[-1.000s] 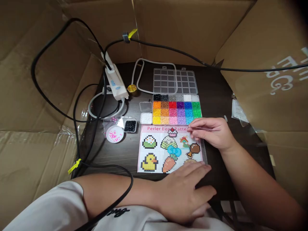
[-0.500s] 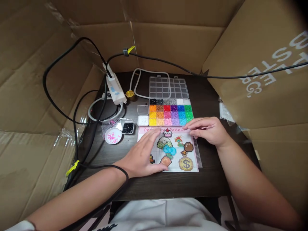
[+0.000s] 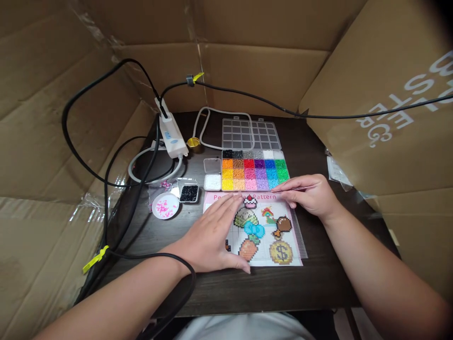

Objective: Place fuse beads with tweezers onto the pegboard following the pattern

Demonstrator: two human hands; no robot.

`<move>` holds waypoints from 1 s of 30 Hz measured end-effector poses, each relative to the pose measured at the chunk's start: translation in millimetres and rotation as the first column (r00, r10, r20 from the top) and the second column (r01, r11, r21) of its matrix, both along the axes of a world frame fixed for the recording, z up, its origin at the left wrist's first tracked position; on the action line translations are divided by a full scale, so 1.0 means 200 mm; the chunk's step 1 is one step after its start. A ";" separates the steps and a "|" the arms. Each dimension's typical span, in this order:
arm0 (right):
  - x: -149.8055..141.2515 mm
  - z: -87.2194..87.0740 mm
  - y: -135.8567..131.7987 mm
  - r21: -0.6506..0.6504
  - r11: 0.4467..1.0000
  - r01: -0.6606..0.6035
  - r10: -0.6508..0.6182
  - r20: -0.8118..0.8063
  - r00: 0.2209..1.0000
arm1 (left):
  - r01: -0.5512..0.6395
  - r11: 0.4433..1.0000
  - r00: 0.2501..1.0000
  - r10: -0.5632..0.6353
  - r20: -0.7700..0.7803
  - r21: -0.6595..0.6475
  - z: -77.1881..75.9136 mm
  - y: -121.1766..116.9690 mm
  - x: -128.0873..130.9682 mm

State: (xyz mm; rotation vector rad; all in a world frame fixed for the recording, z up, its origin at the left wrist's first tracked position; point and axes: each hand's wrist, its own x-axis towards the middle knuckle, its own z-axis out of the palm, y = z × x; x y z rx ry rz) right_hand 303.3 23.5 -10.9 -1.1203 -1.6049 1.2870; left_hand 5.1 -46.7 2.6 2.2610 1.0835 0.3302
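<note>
My left hand [image 3: 215, 236] rests on the left part of the bead pattern sheet [image 3: 262, 257], fingers stretched out and thumb apart. The sheet shows a cupcake, a carrot, a coin and other pictures. Over it lies a clear pegboard [image 3: 300, 231], its right edge sticking out beyond the paper. My right hand [image 3: 311, 196] is at the upper right corner of the sheet, closed on thin tweezers [image 3: 283, 190] that point left. Their tips are near the front edge of the bead box [image 3: 255, 171], too fine to tell whether they grip a bead.
Left of the sheet are a white dish [image 3: 165, 206] of pink and white beads, a small box of black beads [image 3: 188, 193] and a box of white beads [image 3: 213, 182]. Behind stand a power strip [image 3: 172, 134] and a gold cup [image 3: 193, 144]. A black cable [image 3: 170, 255] crosses my left forearm.
The view has shifted slightly, so everything sits a little lower. Both hands stay almost in place, the left still spread on the sheet and the right still holding the tweezers.
</note>
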 end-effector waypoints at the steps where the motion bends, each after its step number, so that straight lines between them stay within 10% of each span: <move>1: 0.00 0.00 0.00 -0.004 1.000 -0.001 0.001 0.000 1.000 | 0.000 1.000 1.000 0.000 -0.014 -0.006 0.00 0.00 0.00; 30: -0.14 0.02 -0.02 -0.074 0.996 0.043 -0.045 -0.025 0.999 | -0.034 0.997 0.998 0.037 -0.055 0.067 0.00 0.00 -0.01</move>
